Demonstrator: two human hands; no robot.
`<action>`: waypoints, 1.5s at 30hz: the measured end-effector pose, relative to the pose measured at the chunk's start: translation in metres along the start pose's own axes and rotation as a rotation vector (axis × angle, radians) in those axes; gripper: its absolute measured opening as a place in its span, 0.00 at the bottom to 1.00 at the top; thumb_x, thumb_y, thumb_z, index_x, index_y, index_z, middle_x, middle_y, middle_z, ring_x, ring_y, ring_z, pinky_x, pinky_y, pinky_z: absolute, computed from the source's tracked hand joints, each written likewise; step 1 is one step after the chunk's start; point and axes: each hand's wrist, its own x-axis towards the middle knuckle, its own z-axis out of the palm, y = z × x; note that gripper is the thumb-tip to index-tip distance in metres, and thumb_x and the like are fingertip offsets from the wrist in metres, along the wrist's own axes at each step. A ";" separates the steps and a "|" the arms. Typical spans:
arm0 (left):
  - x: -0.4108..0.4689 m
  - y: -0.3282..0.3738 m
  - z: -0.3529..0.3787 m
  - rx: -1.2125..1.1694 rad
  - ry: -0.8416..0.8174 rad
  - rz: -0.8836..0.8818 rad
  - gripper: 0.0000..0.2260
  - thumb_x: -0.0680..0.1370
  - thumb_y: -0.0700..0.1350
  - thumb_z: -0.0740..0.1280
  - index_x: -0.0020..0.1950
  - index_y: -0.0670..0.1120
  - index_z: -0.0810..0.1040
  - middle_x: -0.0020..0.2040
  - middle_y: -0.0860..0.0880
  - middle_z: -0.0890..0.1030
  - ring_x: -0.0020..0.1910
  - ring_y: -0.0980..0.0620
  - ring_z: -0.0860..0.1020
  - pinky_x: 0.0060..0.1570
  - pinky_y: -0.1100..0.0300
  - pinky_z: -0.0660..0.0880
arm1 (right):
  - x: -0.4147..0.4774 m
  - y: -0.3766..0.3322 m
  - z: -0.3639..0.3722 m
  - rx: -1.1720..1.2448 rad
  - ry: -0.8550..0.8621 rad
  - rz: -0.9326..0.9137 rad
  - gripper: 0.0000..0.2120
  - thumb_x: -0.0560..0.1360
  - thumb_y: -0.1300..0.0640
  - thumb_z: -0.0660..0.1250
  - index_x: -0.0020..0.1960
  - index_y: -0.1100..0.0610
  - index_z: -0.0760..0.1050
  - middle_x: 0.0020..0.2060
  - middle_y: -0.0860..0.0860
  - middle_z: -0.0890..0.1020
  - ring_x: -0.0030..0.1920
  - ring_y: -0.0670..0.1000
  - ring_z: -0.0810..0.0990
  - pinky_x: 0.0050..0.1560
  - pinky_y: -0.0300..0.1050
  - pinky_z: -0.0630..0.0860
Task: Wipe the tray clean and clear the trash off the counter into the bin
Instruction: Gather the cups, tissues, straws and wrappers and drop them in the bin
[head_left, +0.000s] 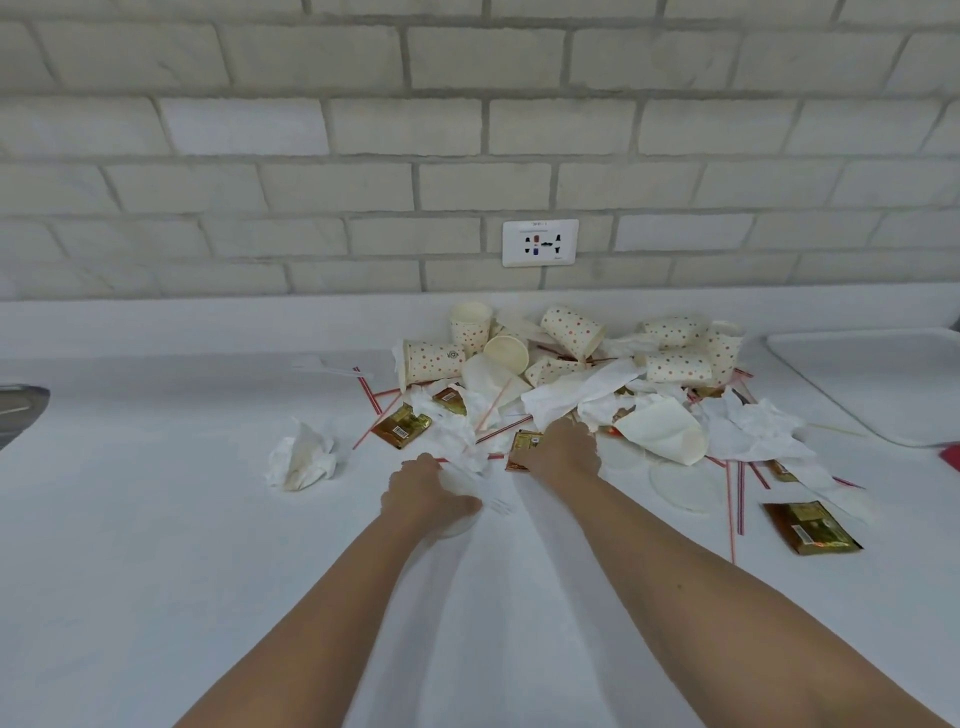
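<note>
A heap of trash (576, 384) lies on the white counter (156, 545) against the wall: dotted paper cups (434, 361), crumpled napkins, striped straws, gold sachets (402, 426) and white lids. My left hand (426, 488) rests at the heap's near edge, fingers curled over a white lid (460, 522), with a clear plastic fork (498, 504) beside the thumb. My right hand (563, 452) lies palm down on a gold sachet (522, 447), its fingertips hidden in a napkin (571, 395). A white tray (883, 384) sits at the right edge. No bin is in view.
A crumpled, stained napkin (301, 457) lies alone to the left of the heap. Another gold sachet (810, 527) and loose straws lie to the right. A metal sink edge (21, 410) shows at far left, a red object (950, 454) at far right, and a wall socket (540, 242) above.
</note>
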 end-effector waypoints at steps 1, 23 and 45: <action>0.001 0.000 -0.003 -0.031 -0.019 0.012 0.30 0.71 0.57 0.69 0.68 0.45 0.66 0.65 0.47 0.72 0.64 0.47 0.70 0.61 0.56 0.70 | 0.003 -0.001 0.000 0.025 -0.009 0.001 0.33 0.70 0.47 0.72 0.68 0.62 0.65 0.65 0.56 0.72 0.65 0.55 0.71 0.59 0.46 0.72; 0.016 0.080 -0.031 -0.878 0.030 0.204 0.13 0.82 0.45 0.54 0.57 0.42 0.76 0.52 0.45 0.78 0.53 0.46 0.75 0.55 0.53 0.72 | 0.007 0.012 -0.057 1.099 -0.587 -0.204 0.06 0.75 0.66 0.66 0.49 0.57 0.77 0.41 0.54 0.82 0.42 0.52 0.81 0.47 0.52 0.80; 0.024 0.061 -0.013 -0.067 0.272 0.463 0.13 0.82 0.41 0.54 0.63 0.36 0.68 0.62 0.39 0.70 0.58 0.41 0.71 0.51 0.57 0.68 | -0.028 0.060 -0.078 1.106 -0.244 -0.112 0.07 0.76 0.67 0.65 0.46 0.55 0.75 0.44 0.53 0.81 0.43 0.52 0.80 0.41 0.47 0.80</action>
